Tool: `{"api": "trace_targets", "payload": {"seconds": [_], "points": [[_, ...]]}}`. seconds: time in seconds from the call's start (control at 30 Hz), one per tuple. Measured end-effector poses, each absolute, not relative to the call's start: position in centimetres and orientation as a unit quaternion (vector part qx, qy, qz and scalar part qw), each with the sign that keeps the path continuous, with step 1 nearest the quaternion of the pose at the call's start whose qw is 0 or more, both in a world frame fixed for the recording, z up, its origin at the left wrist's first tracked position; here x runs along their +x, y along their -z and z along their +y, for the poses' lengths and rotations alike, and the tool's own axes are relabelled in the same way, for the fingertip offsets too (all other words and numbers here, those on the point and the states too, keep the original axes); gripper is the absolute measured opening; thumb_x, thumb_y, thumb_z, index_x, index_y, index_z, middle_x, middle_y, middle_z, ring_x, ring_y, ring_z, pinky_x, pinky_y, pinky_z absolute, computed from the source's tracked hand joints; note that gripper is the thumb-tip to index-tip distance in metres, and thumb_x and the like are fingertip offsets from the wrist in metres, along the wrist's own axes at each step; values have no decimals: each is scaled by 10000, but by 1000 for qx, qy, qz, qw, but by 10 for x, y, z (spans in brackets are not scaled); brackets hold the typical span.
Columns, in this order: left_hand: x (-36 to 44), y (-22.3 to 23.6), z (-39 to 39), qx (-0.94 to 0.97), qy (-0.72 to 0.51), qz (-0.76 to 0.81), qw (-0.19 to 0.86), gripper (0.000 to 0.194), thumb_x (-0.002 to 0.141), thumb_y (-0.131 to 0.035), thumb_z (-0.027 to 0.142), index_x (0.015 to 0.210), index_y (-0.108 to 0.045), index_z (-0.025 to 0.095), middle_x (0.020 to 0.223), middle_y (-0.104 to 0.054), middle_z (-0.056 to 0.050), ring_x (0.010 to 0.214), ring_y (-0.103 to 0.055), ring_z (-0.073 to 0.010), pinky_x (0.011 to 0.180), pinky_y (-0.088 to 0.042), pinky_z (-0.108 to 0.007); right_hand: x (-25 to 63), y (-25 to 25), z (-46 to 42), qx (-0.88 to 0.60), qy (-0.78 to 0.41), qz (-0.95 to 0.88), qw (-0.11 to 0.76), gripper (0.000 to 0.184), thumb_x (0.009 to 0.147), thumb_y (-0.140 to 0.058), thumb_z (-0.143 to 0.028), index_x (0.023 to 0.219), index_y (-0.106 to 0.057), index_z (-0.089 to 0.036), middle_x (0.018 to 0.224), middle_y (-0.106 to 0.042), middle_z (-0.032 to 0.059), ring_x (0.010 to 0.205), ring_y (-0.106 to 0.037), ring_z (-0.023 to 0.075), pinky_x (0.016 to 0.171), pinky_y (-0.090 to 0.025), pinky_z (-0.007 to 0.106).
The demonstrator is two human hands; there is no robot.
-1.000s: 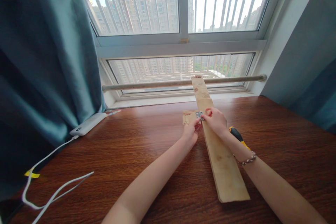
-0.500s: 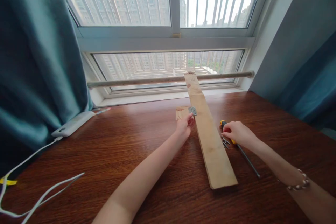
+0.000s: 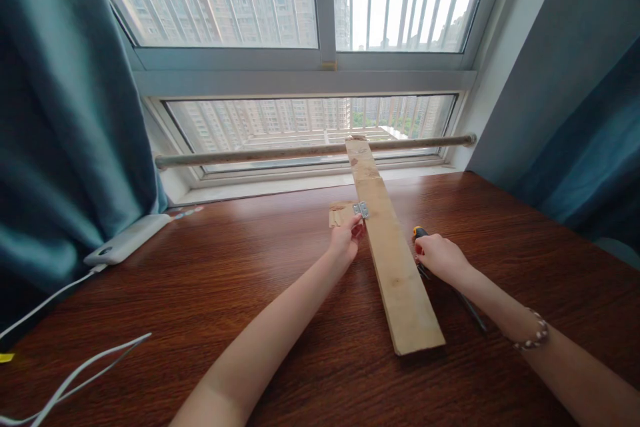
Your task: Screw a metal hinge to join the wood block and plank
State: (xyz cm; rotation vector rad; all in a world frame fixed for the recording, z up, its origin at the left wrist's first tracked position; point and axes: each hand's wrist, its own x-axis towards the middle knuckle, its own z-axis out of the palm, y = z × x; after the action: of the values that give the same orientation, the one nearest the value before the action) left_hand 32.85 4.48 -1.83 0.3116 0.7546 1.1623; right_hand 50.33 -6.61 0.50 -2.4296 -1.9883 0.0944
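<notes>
A long pale wooden plank (image 3: 390, 253) lies on the dark wooden table (image 3: 250, 293), its far end resting on a round rail (image 3: 250, 155) at the window. A small metal hinge (image 3: 361, 209) joins the plank to a small wood piece (image 3: 340, 213) on its left. My left hand (image 3: 345, 240) rests curled at the small wood piece, fingertips by the hinge. My right hand (image 3: 440, 257) lies right of the plank, fingers closed over a screwdriver with a yellow-and-black handle (image 3: 418, 233); its dark shaft (image 3: 470, 310) runs toward me.
A white power bank (image 3: 127, 239) with white cables (image 3: 75, 373) lies at the table's left. Teal curtains (image 3: 65, 113) hang on both sides. The barred window (image 3: 320, 0) and white sill (image 3: 300, 183) are behind the table.
My right hand left the hinge, moved right of the plank and closed over the screwdriver. My left hand stayed by the hinge. The view shifted slightly left.
</notes>
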Motion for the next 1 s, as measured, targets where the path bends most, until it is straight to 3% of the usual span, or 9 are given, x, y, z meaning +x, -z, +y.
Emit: {"api": "trace_targets", "payload": {"seconds": [0.13,0.3,0.5,0.6,0.7,0.8,0.9,1.0], "points": [[328,18,44,149,-532,347,758,154,660,-653,8,715,-582,133,628,-633,-26,495,-545,-92,515,-454,-212,503,0,-64,-780,-35,-625,-5,30,678,-618,-159,669,-628,-185,722,-645,121,679,-635,286,519,-351,289],[328,16,42,152,-531,349,757,146,659,-654,12,690,-577,132,604,-620,-17,488,-536,-89,515,-452,-212,508,10,-62,-778,-68,-624,24,38,655,-621,-161,669,-621,-196,707,-636,90,654,-626,245,502,-343,263],[328,15,42,151,-530,353,756,148,653,-649,12,682,-569,133,592,-608,-4,464,-514,-79,489,-441,-209,520,0,-52,-772,-66,-630,51,139,662,-553,-107,666,-660,-195,707,-657,67,655,-620,200,510,-356,245],[327,15,42,155,-533,352,753,162,639,-665,19,684,-563,137,588,-601,4,467,-513,-75,490,-442,-205,521,-25,-36,-734,-49,-661,147,144,678,-568,-125,680,-693,-196,706,-676,41,697,-626,185,589,-407,245],[326,15,42,162,-531,354,753,189,616,-689,27,690,-560,144,617,-612,-1,504,-538,-85,504,-452,-210,507,-48,-12,-681,-27,-658,319,125,718,-588,-208,758,-706,-198,741,-692,20,718,-632,175,664,-448,254],[326,14,43,170,-529,354,752,174,628,-674,26,699,-568,143,651,-625,-8,529,-548,-92,509,-452,-216,483,-52,16,-616,-100,-621,475,144,727,-593,-240,810,-688,-172,761,-695,23,684,-643,160,663,-487,258],[326,13,42,175,-529,353,752,149,647,-657,25,713,-588,140,670,-632,-13,528,-539,-86,513,-445,-213,462,-39,37,-594,-166,-599,511,134,722,-588,-216,808,-672,-157,752,-693,29,684,-651,160,644,-507,262],[327,12,40,169,-530,352,752,162,642,-658,15,727,-601,141,668,-631,-7,503,-518,-74,511,-436,-209,453,-27,45,-631,-112,-603,475,114,709,-602,-204,785,-681,-173,760,-697,26,734,-647,165,694,-496,273]]}}
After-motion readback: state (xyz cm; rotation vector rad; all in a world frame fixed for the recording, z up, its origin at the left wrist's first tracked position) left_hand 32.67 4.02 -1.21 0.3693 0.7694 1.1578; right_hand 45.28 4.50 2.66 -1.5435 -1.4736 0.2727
